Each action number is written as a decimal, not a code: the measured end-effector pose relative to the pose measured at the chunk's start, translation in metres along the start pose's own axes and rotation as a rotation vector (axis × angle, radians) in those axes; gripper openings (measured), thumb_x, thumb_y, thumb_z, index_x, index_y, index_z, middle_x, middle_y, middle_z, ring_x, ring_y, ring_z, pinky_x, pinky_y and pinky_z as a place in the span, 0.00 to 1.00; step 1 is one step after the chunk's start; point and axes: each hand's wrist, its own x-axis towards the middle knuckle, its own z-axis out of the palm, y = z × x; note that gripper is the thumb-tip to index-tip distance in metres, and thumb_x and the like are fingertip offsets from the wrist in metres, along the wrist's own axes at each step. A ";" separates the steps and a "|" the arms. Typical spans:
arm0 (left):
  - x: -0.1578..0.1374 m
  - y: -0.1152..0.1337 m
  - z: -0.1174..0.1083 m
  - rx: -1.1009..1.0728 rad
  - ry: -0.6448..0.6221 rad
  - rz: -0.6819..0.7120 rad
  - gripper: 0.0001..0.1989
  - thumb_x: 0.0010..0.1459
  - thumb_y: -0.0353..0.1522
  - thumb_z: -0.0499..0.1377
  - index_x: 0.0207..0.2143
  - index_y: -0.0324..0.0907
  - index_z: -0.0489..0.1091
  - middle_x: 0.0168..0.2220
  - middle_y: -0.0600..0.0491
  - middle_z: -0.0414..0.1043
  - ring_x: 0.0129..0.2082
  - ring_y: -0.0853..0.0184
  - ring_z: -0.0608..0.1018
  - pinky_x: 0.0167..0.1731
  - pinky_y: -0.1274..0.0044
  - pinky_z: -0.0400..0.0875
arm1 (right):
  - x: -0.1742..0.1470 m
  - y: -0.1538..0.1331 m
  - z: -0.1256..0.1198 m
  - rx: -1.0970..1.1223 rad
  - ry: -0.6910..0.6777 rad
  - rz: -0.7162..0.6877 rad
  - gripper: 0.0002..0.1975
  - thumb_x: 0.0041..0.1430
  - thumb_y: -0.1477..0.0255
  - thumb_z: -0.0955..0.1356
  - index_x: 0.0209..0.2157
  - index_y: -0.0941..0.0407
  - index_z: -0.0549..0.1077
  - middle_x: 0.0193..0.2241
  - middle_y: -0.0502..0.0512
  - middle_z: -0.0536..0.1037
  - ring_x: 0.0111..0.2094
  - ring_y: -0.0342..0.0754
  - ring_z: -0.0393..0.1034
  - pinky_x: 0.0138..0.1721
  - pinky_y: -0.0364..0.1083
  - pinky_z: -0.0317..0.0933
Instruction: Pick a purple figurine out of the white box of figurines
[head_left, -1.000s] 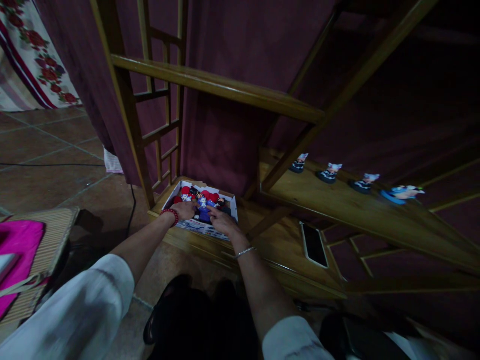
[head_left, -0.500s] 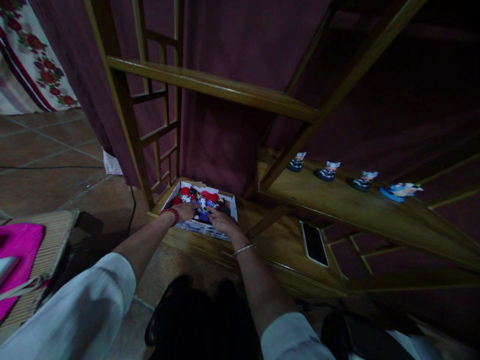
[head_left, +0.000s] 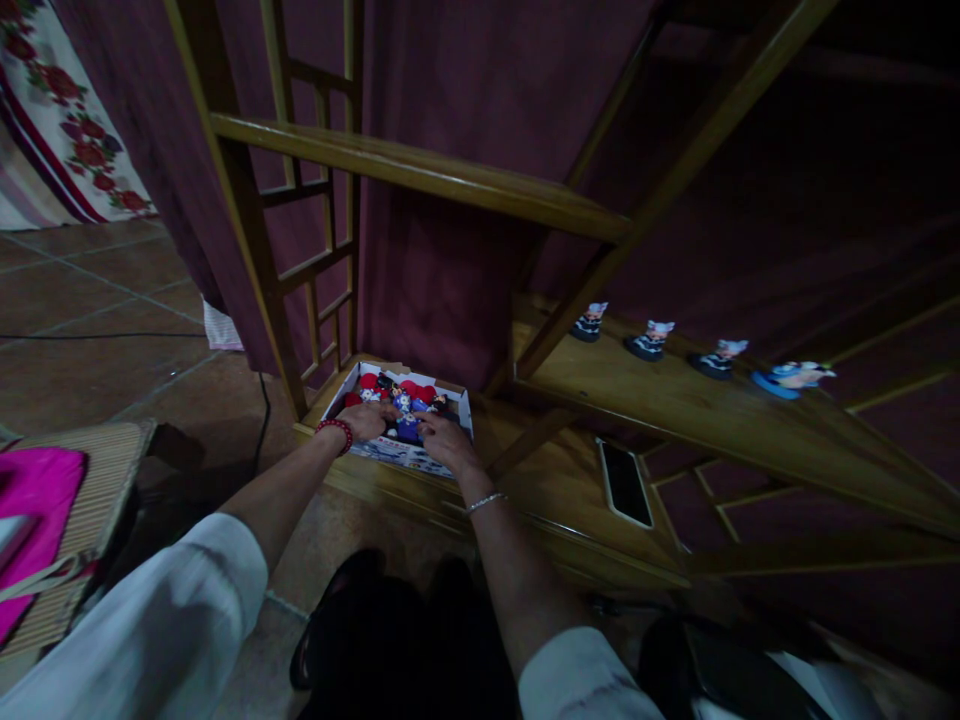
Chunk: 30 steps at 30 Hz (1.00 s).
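A small white cardboard box (head_left: 451, 400) sits on the lowest board of a wooden shelf, filled with several small red and blue figurines (head_left: 401, 398). My left hand (head_left: 367, 421) reaches into the box from the left, its fingers down among the figurines. My right hand (head_left: 444, 441) reaches in from the right, fingertips on a blue figurine. Whether either hand grips a figurine is hidden by the fingers and dim light.
The wooden shelf (head_left: 675, 400) carries a row of small figurines (head_left: 651, 341) on its higher board. A dark phone (head_left: 624, 482) lies on the lower board right of the box. A woven stool with pink cloth (head_left: 45, 500) stands left. A black cable (head_left: 264, 400) crosses the tiled floor.
Both hands stay in the box; the fingers have shifted slightly among the figurines. The camera has drifted a little.
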 end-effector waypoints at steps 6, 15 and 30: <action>-0.008 0.013 -0.003 0.070 0.029 -0.084 0.20 0.45 0.24 0.51 0.41 0.45 0.70 0.42 0.55 0.72 0.44 0.68 0.72 0.42 0.81 0.64 | -0.006 -0.003 -0.002 -0.052 0.051 0.031 0.21 0.54 0.72 0.59 0.50 0.44 0.65 0.44 0.48 0.73 0.46 0.48 0.66 0.45 0.45 0.58; -0.001 0.009 -0.008 0.101 -0.181 -0.104 0.23 0.40 0.23 0.52 0.41 0.45 0.72 0.41 0.55 0.73 0.41 0.66 0.73 0.38 0.82 0.65 | -0.007 -0.006 -0.002 -0.046 0.088 -0.011 0.16 0.53 0.71 0.59 0.41 0.45 0.71 0.44 0.45 0.72 0.44 0.44 0.66 0.45 0.42 0.57; -0.001 0.011 -0.003 0.152 -0.001 -0.137 0.16 0.46 0.33 0.56 0.39 0.44 0.72 0.40 0.52 0.73 0.39 0.65 0.73 0.36 0.81 0.64 | -0.005 -0.005 -0.001 -0.069 -0.010 0.034 0.13 0.52 0.65 0.60 0.38 0.43 0.72 0.40 0.44 0.75 0.42 0.45 0.68 0.41 0.42 0.59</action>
